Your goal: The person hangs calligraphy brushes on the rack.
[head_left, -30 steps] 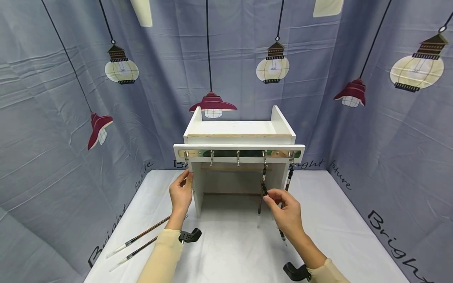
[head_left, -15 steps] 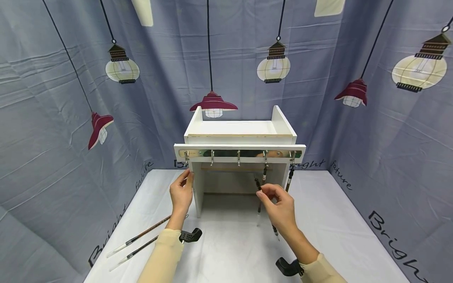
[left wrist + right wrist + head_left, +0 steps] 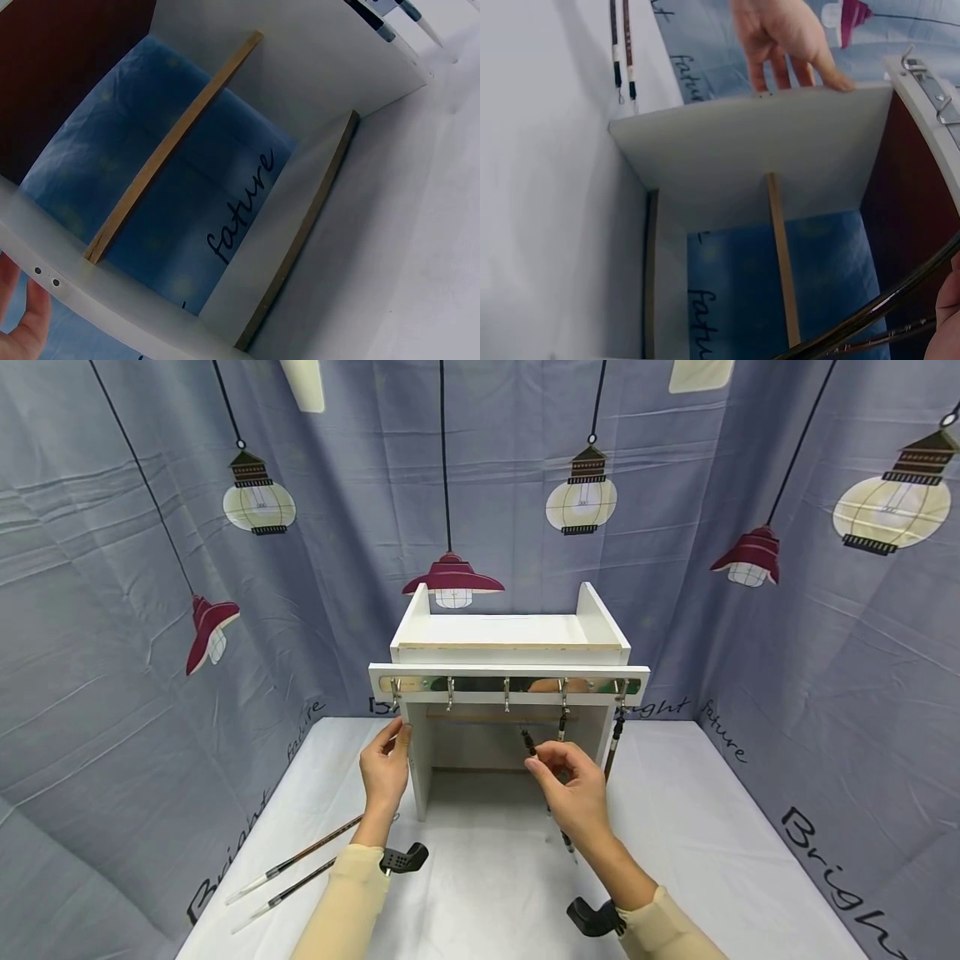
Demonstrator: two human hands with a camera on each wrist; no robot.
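My left hand holds the left side panel of a white wooden shelf rack; in the right wrist view the left hand has its thumb and fingers on either side of the panel's edge. A dark writing brush is pinched near its black top end by my right hand, tip pointing down, in front of the rack's opening. Two other brushes hang from hooks on the right: one brush on the fourth hook, partly behind my right hand, and another brush on the outermost hook.
Across the rack's front runs a hook rail, its left and middle hooks bare. Two brushes lie on the white table at left, a brown brush and a dark brush, white tips toward me. A blue-grey curtain surrounds the table.
My right hand has moved left with its brush, from beside the fourth hook's brush to below the middle hook. My left hand stays on the side panel.
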